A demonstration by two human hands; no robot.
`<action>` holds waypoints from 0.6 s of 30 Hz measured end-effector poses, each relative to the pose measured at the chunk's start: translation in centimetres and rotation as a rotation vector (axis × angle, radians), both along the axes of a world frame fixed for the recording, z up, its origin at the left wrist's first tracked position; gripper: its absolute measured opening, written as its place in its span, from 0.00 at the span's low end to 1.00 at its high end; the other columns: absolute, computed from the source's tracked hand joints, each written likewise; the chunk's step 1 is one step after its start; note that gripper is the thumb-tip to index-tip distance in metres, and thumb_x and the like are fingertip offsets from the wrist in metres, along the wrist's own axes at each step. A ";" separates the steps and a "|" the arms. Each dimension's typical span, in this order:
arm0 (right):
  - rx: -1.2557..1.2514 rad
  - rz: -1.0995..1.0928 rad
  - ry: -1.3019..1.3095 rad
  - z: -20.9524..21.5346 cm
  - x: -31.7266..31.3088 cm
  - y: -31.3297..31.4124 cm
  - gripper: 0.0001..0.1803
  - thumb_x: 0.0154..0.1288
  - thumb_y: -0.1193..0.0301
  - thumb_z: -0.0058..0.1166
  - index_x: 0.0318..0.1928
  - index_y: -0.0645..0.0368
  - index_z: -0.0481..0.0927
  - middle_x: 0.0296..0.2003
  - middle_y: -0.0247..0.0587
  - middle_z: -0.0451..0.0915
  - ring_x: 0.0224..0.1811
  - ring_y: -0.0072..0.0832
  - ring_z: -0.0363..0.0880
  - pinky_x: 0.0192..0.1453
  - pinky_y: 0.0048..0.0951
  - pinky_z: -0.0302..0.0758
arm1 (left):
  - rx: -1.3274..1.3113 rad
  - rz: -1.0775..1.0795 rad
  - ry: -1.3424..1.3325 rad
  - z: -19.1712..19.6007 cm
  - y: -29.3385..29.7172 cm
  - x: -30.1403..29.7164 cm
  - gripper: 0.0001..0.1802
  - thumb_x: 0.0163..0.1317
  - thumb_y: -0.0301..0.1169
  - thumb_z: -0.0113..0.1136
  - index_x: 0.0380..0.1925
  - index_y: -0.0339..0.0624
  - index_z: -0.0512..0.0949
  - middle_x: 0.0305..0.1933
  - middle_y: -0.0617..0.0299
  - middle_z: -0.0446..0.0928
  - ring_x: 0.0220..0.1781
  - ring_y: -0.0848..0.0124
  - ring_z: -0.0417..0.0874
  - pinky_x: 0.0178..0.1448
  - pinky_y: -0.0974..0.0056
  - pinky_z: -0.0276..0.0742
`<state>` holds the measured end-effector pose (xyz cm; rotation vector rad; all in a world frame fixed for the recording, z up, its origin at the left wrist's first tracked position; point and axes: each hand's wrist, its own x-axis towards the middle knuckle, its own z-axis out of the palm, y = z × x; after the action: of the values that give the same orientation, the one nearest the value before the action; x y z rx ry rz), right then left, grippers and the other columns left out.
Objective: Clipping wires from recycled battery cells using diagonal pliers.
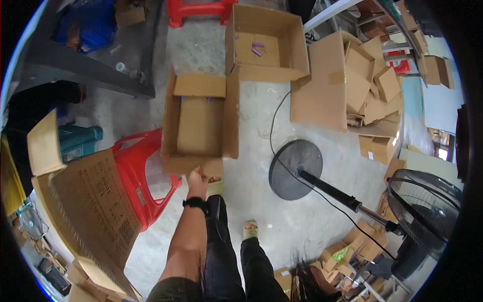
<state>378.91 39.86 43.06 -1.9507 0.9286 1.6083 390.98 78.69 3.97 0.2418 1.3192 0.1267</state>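
My left hand (197,182), with a black band on its wrist, is closed on the near flap of an open cardboard box (230,126). The thumb lies on top of the flap and the other fingers are mostly hidden. Inside, the box shows a flat brown bottom, and small purple bits peek out by its far flap. Beyond it is a second open cardboard box (297,55) with a few small purple cylinders (257,48) lying in it. My right hand does not show.
A red plastic stool (143,201) and a tall cardboard carton (93,201) stand at the left. To the right are a large carton (319,83) of cardboard pieces and a pedestal fan (297,168), its cable crossing the floor. Another red stool (201,7) is at the back.
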 end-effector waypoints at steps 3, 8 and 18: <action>0.262 0.594 -0.263 -0.2 -0.9 -0.8 0.16 0.62 0.60 0.45 0.35 0.60 0.77 0.27 0.40 0.76 0.29 0.29 0.74 0.32 0.28 0.71 | 0.130 0.022 -0.065 6.0 0.7 -3.2 0.15 0.57 0.20 0.51 0.46 0.41 0.69 0.44 0.59 0.74 0.44 0.63 0.78 0.42 0.60 0.78; 0.227 0.327 -0.488 0.7 -3.6 -4.0 0.13 0.56 0.66 0.55 0.30 0.64 0.71 0.28 0.51 0.72 0.35 0.46 0.72 0.38 0.37 0.69 | 0.128 -0.073 -0.207 13.7 -3.6 -9.5 0.17 0.58 0.20 0.50 0.49 0.39 0.67 0.46 0.56 0.73 0.46 0.60 0.77 0.45 0.57 0.78; 0.334 0.755 -0.964 6.5 -6.4 -7.3 0.12 0.52 0.67 0.58 0.29 0.64 0.73 0.37 0.54 0.74 0.41 0.49 0.72 0.46 0.37 0.71 | 0.145 -0.142 -0.328 29.7 -10.6 -33.9 0.21 0.56 0.21 0.52 0.51 0.35 0.64 0.50 0.54 0.71 0.50 0.58 0.75 0.52 0.55 0.74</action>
<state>372.52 32.54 49.58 -2.5097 -0.4638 0.7727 357.07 68.08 33.69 0.4189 0.9645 0.1362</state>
